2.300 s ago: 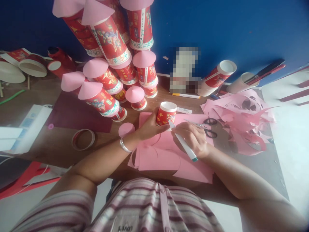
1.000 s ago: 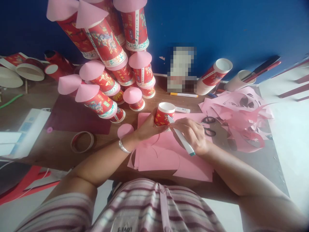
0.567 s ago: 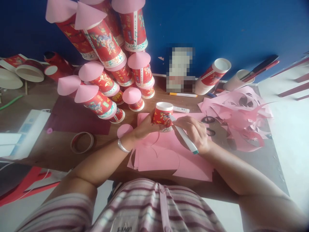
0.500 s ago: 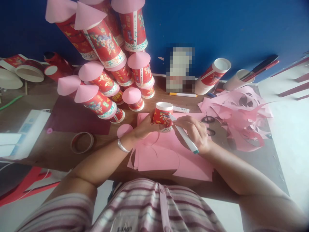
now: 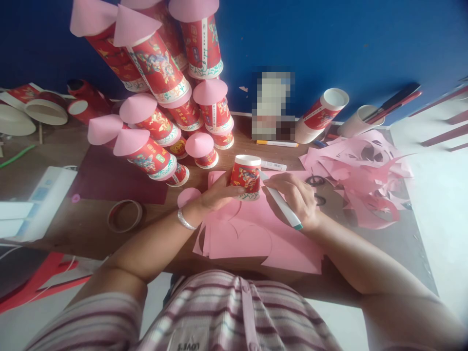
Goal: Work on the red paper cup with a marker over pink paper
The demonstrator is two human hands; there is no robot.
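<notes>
A small red paper cup (image 5: 246,178) with a white rim and a printed figure is held upright by my left hand (image 5: 220,192), thumb across its lower front. Green markings run along the cup's white bottom band. My right hand (image 5: 297,195) grips a white marker (image 5: 283,207) with a green end; the marker's tip is close to the cup's right side, and I cannot tell if it touches. Beneath both hands lie pink paper sheets (image 5: 234,243) with curved outlines on them. A pink paper disc (image 5: 188,196) lies beside my left wrist.
Stacked red cups with pink cone tops (image 5: 157,63) stand at the back left. Pink paper scraps (image 5: 361,170), scissors (image 5: 320,181) and a pen cup (image 5: 361,122) are to the right. A tape roll (image 5: 125,216) lies left; a yellow marker (image 5: 277,144) lies behind.
The cup has turned slightly and shifted a little left in my left hand. The marker's tip has moved slightly away from the cup's front to its right edge.
</notes>
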